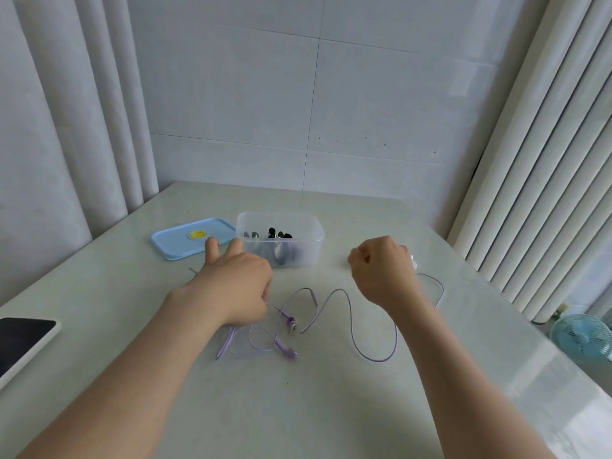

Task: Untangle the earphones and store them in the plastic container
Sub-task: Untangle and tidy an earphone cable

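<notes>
Left hand (231, 286) pinches the earphones (291, 323) by the cord, right hand (381, 270) curls round the plug end — held apart to draw tangles loose — container (313, 226) open behind

A pair of lilac wired earphones (291, 323) sprawls in loose loops on a pale tabletop (331, 409), both earbuds (290, 352) mid-tangle, its cord gripped by the left hand (238, 286) and the right hand (381, 270). Behind, a clear rectangular plastic container (313, 250) stands open-topped, dark earphones (275, 233) inside.
</notes>
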The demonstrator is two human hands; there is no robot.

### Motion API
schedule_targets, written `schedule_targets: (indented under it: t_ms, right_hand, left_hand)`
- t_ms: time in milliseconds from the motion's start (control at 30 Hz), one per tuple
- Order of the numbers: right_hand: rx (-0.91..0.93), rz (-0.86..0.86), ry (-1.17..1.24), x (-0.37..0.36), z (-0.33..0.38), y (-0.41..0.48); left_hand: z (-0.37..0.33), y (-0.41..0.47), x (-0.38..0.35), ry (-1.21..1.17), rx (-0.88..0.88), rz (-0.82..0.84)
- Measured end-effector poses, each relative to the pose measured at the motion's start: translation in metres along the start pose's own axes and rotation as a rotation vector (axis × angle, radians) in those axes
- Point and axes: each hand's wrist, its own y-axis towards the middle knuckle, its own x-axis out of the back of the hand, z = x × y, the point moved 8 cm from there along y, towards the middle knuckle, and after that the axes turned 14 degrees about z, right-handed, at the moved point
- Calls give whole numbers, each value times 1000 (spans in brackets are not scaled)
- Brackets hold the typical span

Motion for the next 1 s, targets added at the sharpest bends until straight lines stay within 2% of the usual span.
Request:
schedule_targets:
  t_ms: [133,233,400,533,567,800,900,1000]
  right_hand:
    - [-271,50,-245,-1,-42,2]
    - [-363,12,-263,2,-67,3]
    - [-407,60,-175,-2,-98,7]
    - [-403,43,-250,2,-101,8]
    - [-400,35,-260,3,-100,8]
    - [-329,40,-237,6,-98,10]
    - [-274,-2,-141,10,-95,14]
    - [-238,-68,0,18,-91,16]
  left_hand:
    - [-7,4,-7,-34,-19,20]
    - [-12,3,-8,-31,-1,14]
    - [-26,-5,13,27,52,-297]
    - [-50,-14,36,7,-53,-594]
    - [-57,-12,41,0,-79,-607]
    - [-116,32,46,-266,-362,-386]
    - [-140,63,45,-376,-408,-320]
    - [-158,85,47,-449,-418,-323]
